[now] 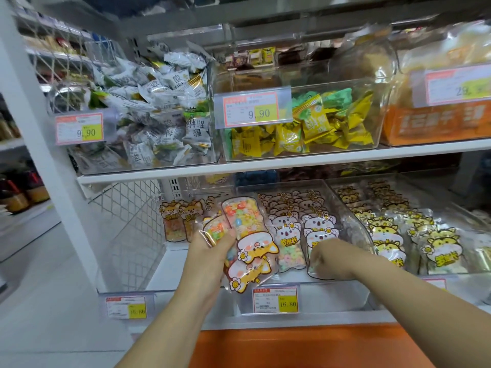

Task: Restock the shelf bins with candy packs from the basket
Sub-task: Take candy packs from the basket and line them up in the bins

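Note:
My left hand [212, 254] grips two or three clear candy packs [243, 229] with orange fox faces, held upside down over the front of the lower left bin [159, 272]. At the back of that bin two more fox packs [180, 221] stand upright. My right hand [330, 258] reaches into the lower middle bin [356, 227], fingers curled on the front white koala pack [318, 239]. Rows of koala packs [288, 229] fill this bin. No basket shows in this view.
The lower right bin holds yellow tiger packs [390, 235]. On the upper shelf [265, 163] stand bins of white-wrapped sweets [159, 115], yellow and green sweets [318, 126] and an orange box [435, 123]. Price tags [275, 300] hang on the bin fronts. A white upright [39, 128] stands left.

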Demonstrator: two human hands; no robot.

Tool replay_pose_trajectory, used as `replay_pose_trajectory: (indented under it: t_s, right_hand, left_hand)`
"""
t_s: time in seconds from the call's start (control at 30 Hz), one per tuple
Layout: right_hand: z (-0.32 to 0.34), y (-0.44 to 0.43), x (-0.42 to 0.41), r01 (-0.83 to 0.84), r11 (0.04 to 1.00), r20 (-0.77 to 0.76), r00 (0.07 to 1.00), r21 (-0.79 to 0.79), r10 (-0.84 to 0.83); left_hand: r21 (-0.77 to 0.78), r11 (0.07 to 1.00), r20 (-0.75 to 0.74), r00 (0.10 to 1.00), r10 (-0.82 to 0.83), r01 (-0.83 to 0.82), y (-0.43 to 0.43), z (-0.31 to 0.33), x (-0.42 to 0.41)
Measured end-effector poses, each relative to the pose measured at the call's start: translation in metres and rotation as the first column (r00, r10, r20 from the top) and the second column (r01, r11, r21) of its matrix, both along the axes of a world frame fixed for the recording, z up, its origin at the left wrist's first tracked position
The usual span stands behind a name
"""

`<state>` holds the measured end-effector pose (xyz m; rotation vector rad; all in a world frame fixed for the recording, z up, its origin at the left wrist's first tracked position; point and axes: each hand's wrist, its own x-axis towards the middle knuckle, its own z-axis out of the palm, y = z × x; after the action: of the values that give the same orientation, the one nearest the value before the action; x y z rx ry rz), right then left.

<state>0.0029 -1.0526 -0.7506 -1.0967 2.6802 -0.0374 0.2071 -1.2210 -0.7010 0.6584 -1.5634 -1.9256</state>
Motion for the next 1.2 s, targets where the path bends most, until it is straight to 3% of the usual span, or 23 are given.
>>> replay_pose_trajectory:
  t_s: [0.07, 0.13, 0.27, 0.33, 0.37, 0.47, 0.53, 0.6, 0.7, 0.8, 0.93, 1.0, 1.1, 1.2]
  right_hand:
    - [0.024, 0.002, 0.019, -0.035, 0.988, -0.179, 0.984, -0.152, 0.007]
    - [0.046, 0.003, 0.046, -0.249, 0.911, -0.349, 0.928, -0.329, 0.128]
    - [0.062, 0.001, 0.113, -0.637, 0.668, -0.461, 0.759, -0.385, 0.459]
    - [0.051, -0.004, 0.132, -0.720, 0.562, -0.511, 0.689, -0.407, 0.514]
    - [0.046, -0.004, 0.138, -0.709, 0.526, -0.476, 0.705, -0.469, 0.526]
    - [0.042, -0.002, 0.158, -0.456, 0.553, -0.215, 0.869, -0.698, 0.445]
    - [0.042, 0.001, 0.166, -0.237, 0.592, -0.056, 0.950, -0.770, 0.308]
    - [0.048, 0.006, 0.174, -0.033, 0.610, 0.138, 0.963, -0.792, 0.231]
    - [0.043, 0.010, 0.179, 0.104, 0.636, 0.380, 0.869, -0.765, 0.316]
    - [0.033, 0.010, 0.193, 0.129, 0.698, 0.530, 0.750, -0.704, 0.395]
    - [0.021, 0.003, 0.206, 0.290, 0.706, 0.690, 0.618, -0.646, 0.377]
    - [0.015, 0.001, 0.206, 0.369, 0.712, 0.755, 0.560, -0.597, 0.342]
    - [0.018, 0.003, 0.203, 0.468, 0.725, 0.853, 0.400, -0.505, 0.336]
    - [0.020, 0.004, 0.202, 0.558, 0.687, 0.885, 0.305, -0.465, 0.351]
  left_hand:
    - [0.086, 0.994, -0.009, 0.998, -0.062, 0.062, 0.005, 0.002, 0.010]
    - [0.179, 0.977, -0.010, 0.993, -0.116, 0.115, 0.009, 0.004, 0.024]
    - [0.320, 0.924, 0.040, 0.971, -0.235, 0.211, 0.017, 0.006, 0.057]
    - [0.364, 0.913, 0.102, 0.966, -0.237, 0.186, 0.019, 0.007, 0.075]
    - [0.419, 0.890, 0.116, 0.961, -0.251, 0.181, 0.019, 0.008, 0.081]
    - [0.586, 0.781, 0.072, 0.946, -0.315, 0.215, 0.020, 0.017, 0.101]
    - [0.576, 0.776, 0.105, 0.919, -0.380, 0.255, 0.018, 0.014, 0.114]
    - [0.504, 0.811, 0.196, 0.876, -0.442, 0.296, 0.015, 0.007, 0.125]
    - [0.196, 0.938, 0.341, 0.877, -0.339, 0.286, 0.008, 0.003, 0.140]
    - [0.027, 0.944, 0.329, 0.889, -0.319, 0.329, 0.005, -0.004, 0.150]
    - [0.067, 0.903, 0.278, 0.861, -0.425, 0.424, 0.020, -0.020, 0.159]
    - [0.103, 0.914, 0.234, 0.883, -0.406, 0.393, 0.023, -0.028, 0.161]
    - [0.176, 0.922, 0.194, 0.906, -0.377, 0.346, 0.023, -0.037, 0.162]
    - [0.224, 0.934, 0.183, 0.929, -0.321, 0.279, 0.020, -0.045, 0.162]
